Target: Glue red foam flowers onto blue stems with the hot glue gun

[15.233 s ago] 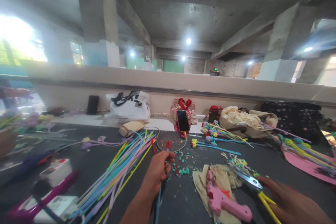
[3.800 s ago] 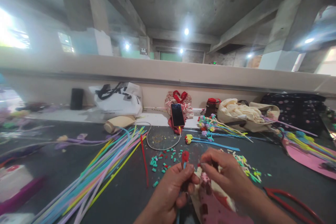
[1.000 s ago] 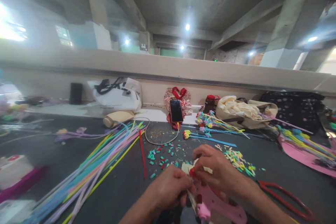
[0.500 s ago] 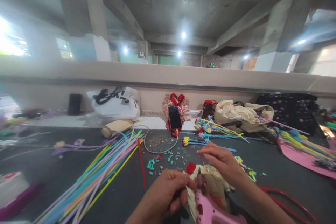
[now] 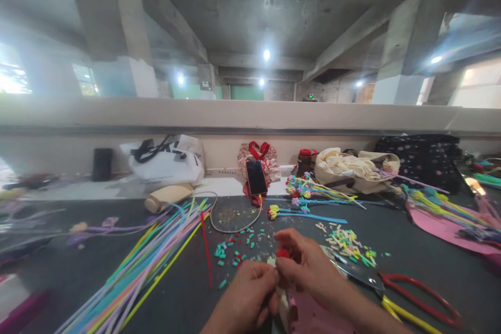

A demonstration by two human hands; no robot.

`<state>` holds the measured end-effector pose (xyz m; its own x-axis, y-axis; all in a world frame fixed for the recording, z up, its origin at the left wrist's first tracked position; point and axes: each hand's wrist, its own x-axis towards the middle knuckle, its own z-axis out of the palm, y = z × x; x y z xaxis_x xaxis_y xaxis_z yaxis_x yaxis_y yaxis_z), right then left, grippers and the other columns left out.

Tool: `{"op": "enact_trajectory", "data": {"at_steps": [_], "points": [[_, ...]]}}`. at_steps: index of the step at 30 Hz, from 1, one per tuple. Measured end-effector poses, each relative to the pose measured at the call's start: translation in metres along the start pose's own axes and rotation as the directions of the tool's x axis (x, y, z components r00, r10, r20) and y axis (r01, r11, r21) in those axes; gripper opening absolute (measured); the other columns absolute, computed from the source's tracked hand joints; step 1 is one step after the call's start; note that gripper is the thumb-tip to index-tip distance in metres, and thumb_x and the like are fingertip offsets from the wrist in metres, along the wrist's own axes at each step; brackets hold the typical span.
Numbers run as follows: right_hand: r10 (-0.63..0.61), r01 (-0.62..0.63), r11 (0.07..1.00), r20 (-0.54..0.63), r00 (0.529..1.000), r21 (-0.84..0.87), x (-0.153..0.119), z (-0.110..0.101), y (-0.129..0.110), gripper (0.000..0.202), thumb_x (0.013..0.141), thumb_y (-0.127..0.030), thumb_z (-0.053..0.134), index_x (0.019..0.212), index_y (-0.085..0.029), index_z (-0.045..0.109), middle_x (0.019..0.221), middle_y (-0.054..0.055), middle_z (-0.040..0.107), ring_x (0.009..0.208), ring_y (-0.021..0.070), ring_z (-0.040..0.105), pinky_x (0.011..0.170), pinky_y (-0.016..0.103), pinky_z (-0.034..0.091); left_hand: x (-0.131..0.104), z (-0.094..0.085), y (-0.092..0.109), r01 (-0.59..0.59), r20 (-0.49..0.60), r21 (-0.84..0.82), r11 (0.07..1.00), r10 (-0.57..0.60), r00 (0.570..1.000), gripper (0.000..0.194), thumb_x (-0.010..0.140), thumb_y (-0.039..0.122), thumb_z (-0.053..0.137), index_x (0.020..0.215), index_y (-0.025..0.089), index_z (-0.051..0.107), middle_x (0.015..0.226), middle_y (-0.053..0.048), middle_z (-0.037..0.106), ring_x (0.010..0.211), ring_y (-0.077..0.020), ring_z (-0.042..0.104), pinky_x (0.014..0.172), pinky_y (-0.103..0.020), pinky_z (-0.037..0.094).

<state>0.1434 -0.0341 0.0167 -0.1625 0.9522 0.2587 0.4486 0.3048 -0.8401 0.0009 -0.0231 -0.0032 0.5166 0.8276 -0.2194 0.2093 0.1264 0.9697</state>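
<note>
A small red fuzzy piece (image 5: 282,254) shows between my fingers in the middle of the bench. My left hand (image 5: 250,287) is closed in a pinch just below it, with thumb and forefinger pressed together. My right hand (image 5: 309,266) curls around the red piece from the right, its thumb and fingers closing on it. Under my right wrist lies a pink glue gun (image 5: 309,313), mostly covered by the hand. Some pale cloth (image 5: 282,297) pokes out beside it. What my fingertips cover cannot be made out.
Colourful chenille stems (image 5: 152,266) lie to the left, beside one red stem (image 5: 206,250). Scissors (image 5: 376,284) rest at the right by cut bits (image 5: 348,242). A phone (image 5: 256,177) on a cable, finished flower stems (image 5: 309,213) and bags (image 5: 164,162) stand further back.
My right hand has moved left and down from an open pose and closed around the red piece. The scissors and cut bits at the right have come into view. My head has shifted slightly.
</note>
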Motion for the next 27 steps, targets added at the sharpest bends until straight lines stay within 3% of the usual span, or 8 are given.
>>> {"op": "enact_trajectory", "data": {"at_steps": [10,14,19,23,27], "points": [[-0.005,0.004,1.000,0.014,1.000,0.028,0.001,0.004,0.009,0.024,0.073,-0.013,0.047,0.095,-0.020,0.052,0.065,-0.004,0.054,0.057,0.0104,0.051,0.046,0.018,0.036,0.002,-0.002,-0.002,-0.003,-0.025,-0.030,1.000,0.002,1.000,0.043,0.064,0.054,0.045,0.047,0.015,0.047,0.033,0.005,0.043,0.023,-0.0020,0.024,0.030,-0.018,0.010],[-0.030,0.029,0.990,0.010,0.999,0.135,0.001,-0.001,0.007,0.025,0.079,-0.028,0.049,0.103,-0.020,0.051,0.071,-0.001,0.058,0.060,0.0123,0.053,0.049,0.021,0.039,-0.002,-0.003,0.004,-0.012,-0.015,-0.159,0.987,0.009,1.000,0.042,0.063,0.051,0.050,0.045,0.014,0.048,0.032,0.005,0.041,0.022,-0.0012,0.023,0.029,-0.017,0.008],[-0.027,0.050,0.965,-0.091,0.995,0.258,0.008,-0.013,0.010,0.034,0.083,-0.043,0.041,0.105,-0.019,0.053,0.080,0.004,0.060,0.069,0.0159,0.057,0.055,0.024,0.044,-0.007,-0.010,0.010,-0.002,-0.028,-0.405,0.914,-0.010,1.000,0.037,0.064,0.047,0.056,0.073,0.011,0.061,0.042,0.004,0.051,0.025,-0.0024,0.030,0.027,-0.015,0.014],[0.051,-0.025,0.955,-0.079,0.996,0.296,0.013,-0.014,0.015,0.031,0.081,-0.043,0.044,0.091,-0.017,0.057,0.071,0.002,0.061,0.055,0.0124,0.056,0.045,0.020,0.040,-0.008,-0.012,0.013,-0.025,-0.110,-0.552,0.834,-0.042,0.993,0.033,0.066,0.043,0.059,0.077,0.012,0.062,0.050,0.001,0.056,0.038,-0.0067,0.047,0.032,-0.014,0.027],[0.081,-0.072,0.941,-0.013,0.997,0.330,0.013,-0.007,0.019,0.028,0.077,-0.041,0.051,0.066,-0.015,0.055,0.053,-0.003,0.053,0.039,0.0083,0.050,0.037,0.018,0.036,-0.011,-0.010,0.017,-0.090,-0.251,-0.632,0.769,-0.093,0.964,0.024,0.069,0.035,0.060,0.078,0.013,0.063,0.070,-0.006,0.064,0.067,-0.0133,0.059,0.044,-0.016,0.039]]}}
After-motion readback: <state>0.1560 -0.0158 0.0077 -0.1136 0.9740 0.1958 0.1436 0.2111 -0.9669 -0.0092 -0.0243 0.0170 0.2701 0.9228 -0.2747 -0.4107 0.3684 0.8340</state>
